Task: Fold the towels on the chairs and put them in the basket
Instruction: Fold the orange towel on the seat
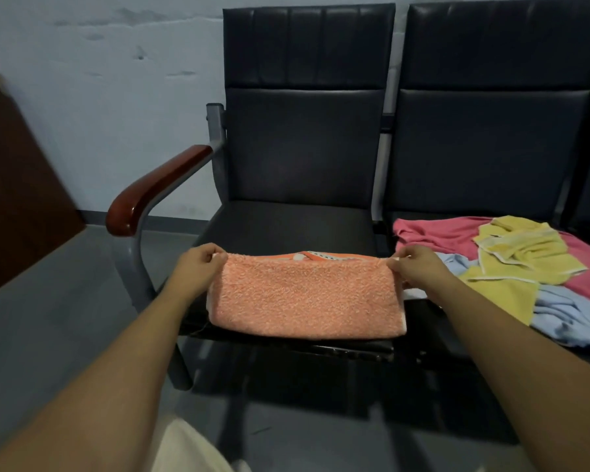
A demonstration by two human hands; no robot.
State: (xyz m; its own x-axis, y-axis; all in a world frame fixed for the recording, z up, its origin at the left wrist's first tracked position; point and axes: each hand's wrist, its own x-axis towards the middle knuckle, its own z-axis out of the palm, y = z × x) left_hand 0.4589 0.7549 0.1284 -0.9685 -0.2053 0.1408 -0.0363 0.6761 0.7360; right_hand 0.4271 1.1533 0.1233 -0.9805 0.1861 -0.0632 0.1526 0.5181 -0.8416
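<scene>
Orange towel (305,296) folded on chair (286,226), both hands pinching corners

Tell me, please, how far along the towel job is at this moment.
Done: the orange towel already lies folded over on the seat of the left chair. In hand: the left hand and right hand pinch its far corners. Left: the pink towel, yellow towel and blue towel lie crumpled on the right chair. No basket is in view.

Pink towel (433,233) partly under yellow towel (518,253)
</scene>
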